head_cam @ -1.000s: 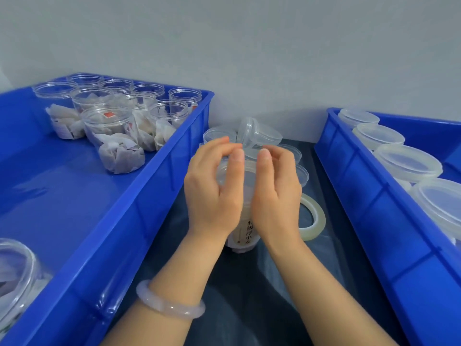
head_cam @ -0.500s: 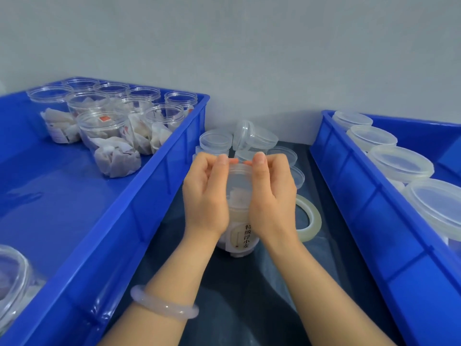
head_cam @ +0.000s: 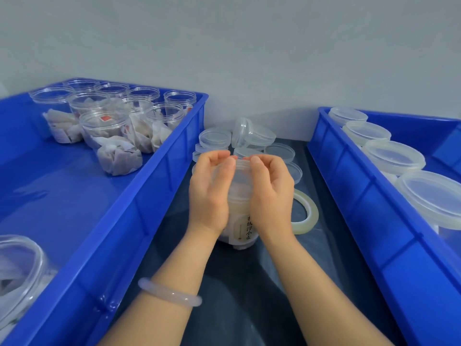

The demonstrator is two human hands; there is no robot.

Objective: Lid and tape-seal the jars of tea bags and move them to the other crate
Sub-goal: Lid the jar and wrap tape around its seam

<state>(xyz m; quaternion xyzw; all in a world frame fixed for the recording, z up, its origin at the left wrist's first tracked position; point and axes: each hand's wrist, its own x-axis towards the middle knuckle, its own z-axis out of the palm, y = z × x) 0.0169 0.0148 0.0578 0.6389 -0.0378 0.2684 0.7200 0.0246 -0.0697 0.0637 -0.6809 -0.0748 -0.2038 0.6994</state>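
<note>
The jar (head_cam: 243, 221) of tea bags stands on the dark table between the two blue crates (head_cam: 149, 196). The left hand (head_cam: 209, 193) and the right hand (head_cam: 272, 193) both curl round its top, with the fingertips up at the rim. The jar looks like thin clear plastic, so it is likely light, smooth and a bit slippery. Hold it gently by its sides. The roll of tape (head_cam: 308, 213) lies just beside the right hand.

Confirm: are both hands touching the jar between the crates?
Touching. The head view shows the left hand and right hand curled around the top of the jar, fingers against it.
</note>
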